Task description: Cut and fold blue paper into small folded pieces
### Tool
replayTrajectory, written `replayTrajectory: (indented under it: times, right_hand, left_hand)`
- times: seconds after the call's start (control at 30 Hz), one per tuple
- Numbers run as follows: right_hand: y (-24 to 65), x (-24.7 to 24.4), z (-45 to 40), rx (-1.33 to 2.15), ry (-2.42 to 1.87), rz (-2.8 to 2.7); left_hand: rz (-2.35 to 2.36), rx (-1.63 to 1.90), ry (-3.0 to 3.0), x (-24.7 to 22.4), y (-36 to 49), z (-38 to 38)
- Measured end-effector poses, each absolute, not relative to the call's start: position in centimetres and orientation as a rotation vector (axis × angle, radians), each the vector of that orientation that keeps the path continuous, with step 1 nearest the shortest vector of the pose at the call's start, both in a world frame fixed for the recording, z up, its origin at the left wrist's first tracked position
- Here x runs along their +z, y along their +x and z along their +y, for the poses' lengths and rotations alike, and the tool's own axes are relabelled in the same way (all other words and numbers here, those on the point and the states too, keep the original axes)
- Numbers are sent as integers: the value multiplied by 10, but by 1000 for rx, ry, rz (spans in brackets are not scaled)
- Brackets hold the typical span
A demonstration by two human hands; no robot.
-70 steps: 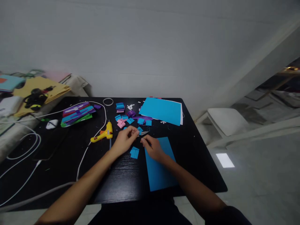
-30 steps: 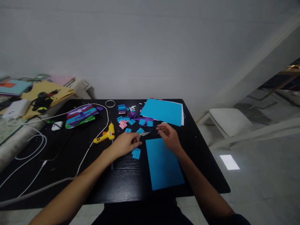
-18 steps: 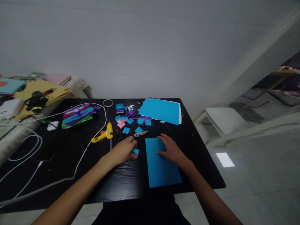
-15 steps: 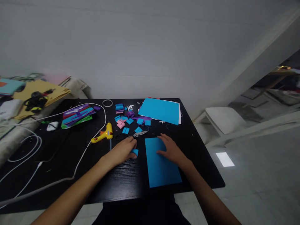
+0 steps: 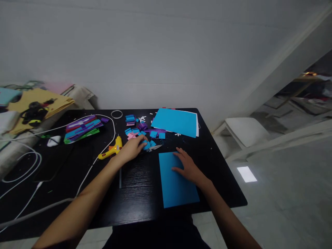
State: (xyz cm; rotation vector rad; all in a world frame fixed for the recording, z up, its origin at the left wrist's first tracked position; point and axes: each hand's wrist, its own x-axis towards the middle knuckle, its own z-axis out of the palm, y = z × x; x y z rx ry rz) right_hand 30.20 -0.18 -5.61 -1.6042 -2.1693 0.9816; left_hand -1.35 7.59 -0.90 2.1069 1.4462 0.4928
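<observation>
My left hand (image 5: 133,148) is over the pile of small paper pieces, its fingers curled around a small folded blue paper piece (image 5: 146,144); the palm hides part of the hold. Just beyond its fingertips lie scissors (image 5: 155,147), their handles covered by the hand. More folded blue pieces (image 5: 154,134) and pink pieces (image 5: 131,135) are scattered there. My right hand (image 5: 187,166) rests with fingers spread on a blue sheet of paper (image 5: 176,193) near the table's front edge.
Left of my left hand lies a yellow glue gun (image 5: 114,148), near a white cable (image 5: 89,169). A stack of coloured strips (image 5: 83,129) is further left. Large blue sheet (image 5: 176,121) lies over white paper at the back. A white stool (image 5: 245,131) stands right of the table.
My left hand has moved forward from the bare tabletop to the pile with the small blue piece. My right hand stays on the blue sheet.
</observation>
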Motion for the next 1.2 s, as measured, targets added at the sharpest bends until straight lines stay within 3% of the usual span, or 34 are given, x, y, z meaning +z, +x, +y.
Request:
replayTrajectory:
  times: [0.23,0.83,1.2]
  right_hand:
    - [301,-59,-4,966,-1583,-2199]
    - [303,-69,-5,926,-1514,-2208]
    - [303,-71,-5,881,-1494,-2223]
  left_hand:
    - [1503,526,2069,-31,0,111]
    - [1485,672,1589,-42,4,114]
    - [1498,667,1844,-41,10,111]
